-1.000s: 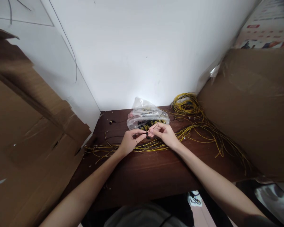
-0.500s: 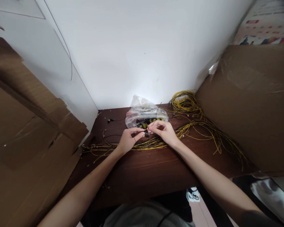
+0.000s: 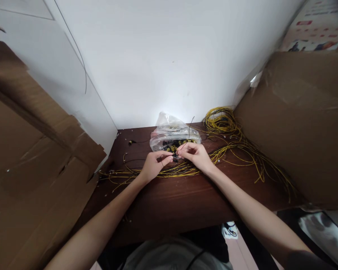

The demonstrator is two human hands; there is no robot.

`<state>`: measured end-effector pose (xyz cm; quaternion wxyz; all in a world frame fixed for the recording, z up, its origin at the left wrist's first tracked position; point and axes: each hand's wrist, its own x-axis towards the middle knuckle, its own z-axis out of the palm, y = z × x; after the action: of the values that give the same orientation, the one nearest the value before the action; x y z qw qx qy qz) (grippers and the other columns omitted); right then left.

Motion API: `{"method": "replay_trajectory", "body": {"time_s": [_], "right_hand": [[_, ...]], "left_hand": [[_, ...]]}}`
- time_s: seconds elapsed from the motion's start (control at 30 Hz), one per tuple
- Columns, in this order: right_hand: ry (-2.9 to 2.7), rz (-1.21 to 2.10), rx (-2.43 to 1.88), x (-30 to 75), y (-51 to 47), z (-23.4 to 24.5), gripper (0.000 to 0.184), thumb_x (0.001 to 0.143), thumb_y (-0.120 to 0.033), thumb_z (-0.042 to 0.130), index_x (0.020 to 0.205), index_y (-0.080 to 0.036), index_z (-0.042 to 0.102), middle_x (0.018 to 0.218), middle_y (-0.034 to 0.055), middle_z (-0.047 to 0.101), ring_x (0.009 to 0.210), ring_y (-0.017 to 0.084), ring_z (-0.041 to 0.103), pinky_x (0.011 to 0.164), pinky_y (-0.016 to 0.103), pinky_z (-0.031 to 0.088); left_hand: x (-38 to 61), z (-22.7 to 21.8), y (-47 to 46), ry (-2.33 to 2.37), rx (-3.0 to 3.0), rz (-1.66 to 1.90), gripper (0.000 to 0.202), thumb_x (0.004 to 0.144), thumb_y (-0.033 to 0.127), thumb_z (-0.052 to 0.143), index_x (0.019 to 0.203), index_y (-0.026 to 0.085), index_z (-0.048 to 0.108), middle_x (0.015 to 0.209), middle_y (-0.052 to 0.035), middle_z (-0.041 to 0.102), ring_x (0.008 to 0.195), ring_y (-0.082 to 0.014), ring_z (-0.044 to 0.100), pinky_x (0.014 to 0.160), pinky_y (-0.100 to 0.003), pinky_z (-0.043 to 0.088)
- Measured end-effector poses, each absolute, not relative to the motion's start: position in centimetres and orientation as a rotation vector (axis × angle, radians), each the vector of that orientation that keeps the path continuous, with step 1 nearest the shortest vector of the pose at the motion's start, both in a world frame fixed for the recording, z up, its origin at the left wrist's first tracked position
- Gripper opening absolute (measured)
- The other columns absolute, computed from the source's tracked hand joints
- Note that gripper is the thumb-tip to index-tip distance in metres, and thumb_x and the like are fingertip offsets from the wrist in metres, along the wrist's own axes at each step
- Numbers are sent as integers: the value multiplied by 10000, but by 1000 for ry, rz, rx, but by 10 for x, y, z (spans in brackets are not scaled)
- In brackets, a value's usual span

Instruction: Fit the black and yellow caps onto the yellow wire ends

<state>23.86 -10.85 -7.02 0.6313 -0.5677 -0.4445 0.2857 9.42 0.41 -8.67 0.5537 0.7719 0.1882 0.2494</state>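
My left hand [image 3: 154, 164] and my right hand [image 3: 197, 155] meet over the table, thumb and forefinger pinched on each. Between their fingertips is a thin black wire [image 3: 189, 130], whose free end sticks up above my right hand. A small dark part sits at the pinch, too small to make out. Just behind the hands lies a clear plastic bag [image 3: 169, 123] with several black and yellow connectors [image 3: 174, 144] at its mouth. Under my hands runs a bundle of yellow and black wires [image 3: 183, 171].
A coil of yellow wire [image 3: 218, 120] lies at the back right of the brown table [image 3: 169, 202]. One connector on a wire [image 3: 130, 142] rests at the left. Cardboard boxes [image 3: 30, 168] flank both sides, and a white wall [image 3: 169, 67] stands behind.
The free end of the black wire has swung slightly up and to the right. Both hands keep their pinch in nearly the same place.
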Motion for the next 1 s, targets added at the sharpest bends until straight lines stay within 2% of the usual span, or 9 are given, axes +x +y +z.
{"method": "replay_trajectory", "body": {"time_s": [0.13, 0.33, 0.6, 0.8, 1.0], "right_hand": [[-990, 623, -1314, 239, -109, -69, 248, 631, -384, 744, 640, -160, 637, 681, 35, 650, 598, 130, 586, 627, 290, 499], [-787, 594, -1273, 244, -111, -65, 264, 587, -376, 774, 704, -165, 668, 691, 25, 646, 587, 123, 581, 595, 279, 493], [-933, 685, -1291, 239, -109, -66, 259, 603, -369, 765, 693, -151, 660, 674, 18, 637, 562, 101, 554, 587, 255, 466], [-931, 625, -1316, 240, -109, -67, 268, 608, -387, 758, 627, -147, 641, 695, 33, 648, 581, 109, 562, 596, 261, 467], [-798, 550, -1309, 244, -109, -69, 277, 590, -403, 766, 682, -161, 667, 690, 35, 653, 567, 125, 567, 576, 282, 477]], "left_hand": [[94, -84, 3, 459, 1808, 575, 261, 731, 284, 644, 912, 101, 689, 764, -90, 719, 706, -193, 674, 680, -296, 526], [94, -83, 3, 475, 1853, 580, 248, 739, 277, 633, 905, 103, 691, 765, -87, 720, 703, -188, 672, 685, -297, 524], [94, -83, 3, 467, 1824, 589, 246, 728, 280, 644, 891, 103, 691, 767, -81, 723, 710, -188, 680, 697, -297, 538], [94, -83, 2, 467, 1796, 582, 272, 719, 307, 655, 889, 99, 692, 769, -79, 725, 720, -199, 685, 707, -304, 547], [94, -82, 2, 456, 1838, 591, 264, 734, 295, 640, 897, 94, 693, 763, -87, 723, 709, -192, 680, 689, -293, 538]]}}
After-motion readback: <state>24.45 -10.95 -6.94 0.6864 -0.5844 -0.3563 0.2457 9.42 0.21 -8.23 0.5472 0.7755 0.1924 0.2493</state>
